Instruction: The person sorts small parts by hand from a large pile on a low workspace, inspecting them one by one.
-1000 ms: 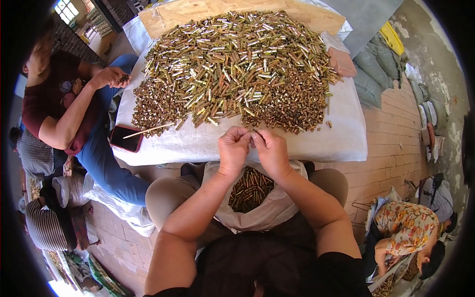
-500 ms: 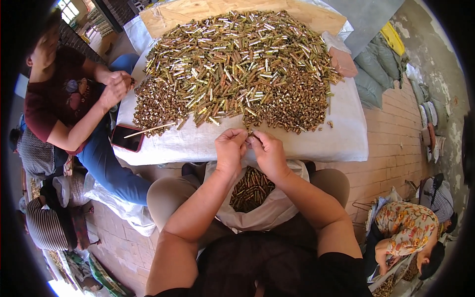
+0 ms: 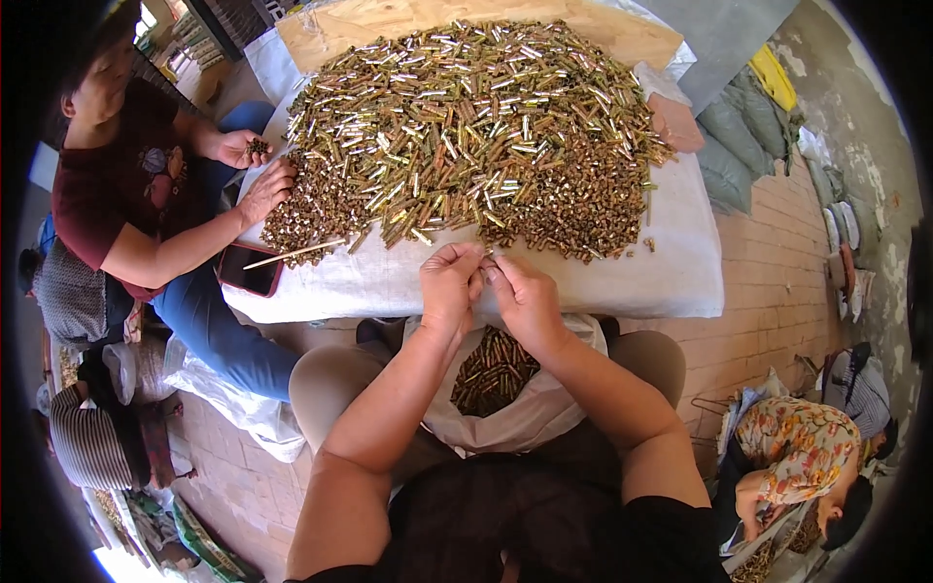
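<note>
Just beyond the table's near edge, my left hand (image 3: 450,285) and my right hand (image 3: 526,294) meet with fingertips pinched together. A tiny shiny bit of a brass-coloured metal piece (image 3: 489,252) shows between them; the fingers cover most of it. Ahead of my hands spreads a large heap of brass-coloured metal tubes (image 3: 457,126). Smaller stubby metal pieces (image 3: 559,214) lie along its near side, at left and right. Below my hands, between my knees, an open white sack (image 3: 457,428) holds many slim metal pieces (image 3: 494,369).
A white cloth (image 3: 671,262) covers the table, with a wooden board (image 3: 340,34) behind the heap. A phone (image 3: 251,270) and a thin stick (image 3: 292,255) lie at left. A co-worker (image 3: 136,194) sits there, one hand at the heap. Filled sacks (image 3: 729,136) stand at right.
My hands stay nearly in place, fingertips shifting slightly. The co-worker's hands have parted: one now reaches onto the heap, the other is turned up with small pieces in it.
</note>
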Action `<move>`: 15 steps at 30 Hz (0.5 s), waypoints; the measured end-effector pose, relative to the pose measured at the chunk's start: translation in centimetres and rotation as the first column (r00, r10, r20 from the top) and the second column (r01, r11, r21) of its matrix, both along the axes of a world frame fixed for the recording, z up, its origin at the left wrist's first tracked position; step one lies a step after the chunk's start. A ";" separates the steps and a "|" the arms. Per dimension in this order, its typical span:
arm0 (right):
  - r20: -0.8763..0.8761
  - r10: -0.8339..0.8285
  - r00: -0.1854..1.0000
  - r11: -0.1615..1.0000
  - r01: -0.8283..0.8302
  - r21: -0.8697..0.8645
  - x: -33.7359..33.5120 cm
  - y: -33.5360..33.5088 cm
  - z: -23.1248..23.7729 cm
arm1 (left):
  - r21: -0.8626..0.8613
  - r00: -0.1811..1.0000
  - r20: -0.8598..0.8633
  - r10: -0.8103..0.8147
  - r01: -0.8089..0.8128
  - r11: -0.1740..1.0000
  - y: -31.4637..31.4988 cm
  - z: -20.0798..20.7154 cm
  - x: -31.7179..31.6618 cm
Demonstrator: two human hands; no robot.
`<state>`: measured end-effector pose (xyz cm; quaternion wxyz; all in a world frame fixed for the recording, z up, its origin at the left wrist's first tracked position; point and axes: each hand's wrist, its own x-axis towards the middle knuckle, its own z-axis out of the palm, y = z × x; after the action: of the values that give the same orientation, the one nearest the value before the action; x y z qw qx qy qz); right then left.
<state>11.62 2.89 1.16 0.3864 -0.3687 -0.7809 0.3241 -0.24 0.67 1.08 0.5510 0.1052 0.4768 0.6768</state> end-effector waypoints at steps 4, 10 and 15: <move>0.075 -0.005 0.997 1.000 0.003 0.026 0.4 0.4 -0.2 | -0.009 0.998 -0.060 -0.034 0.034 0.999 0.1 0.3 0.0; 0.184 0.039 0.982 0.999 -0.041 0.010 2.5 4.4 -0.7 | -0.188 0.742 -0.323 -0.587 0.558 0.808 -0.4 1.7 -2.1; 0.458 -0.133 0.879 0.929 -0.051 0.367 1.6 5.1 -1.8 | -0.262 0.344 -0.839 -0.421 0.423 0.868 -1.0 0.8 -2.3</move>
<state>13.23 7.97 -0.64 0.2521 -0.3746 -0.8900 0.0634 -2.57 -0.34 1.90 0.3817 0.5557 0.6451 0.3597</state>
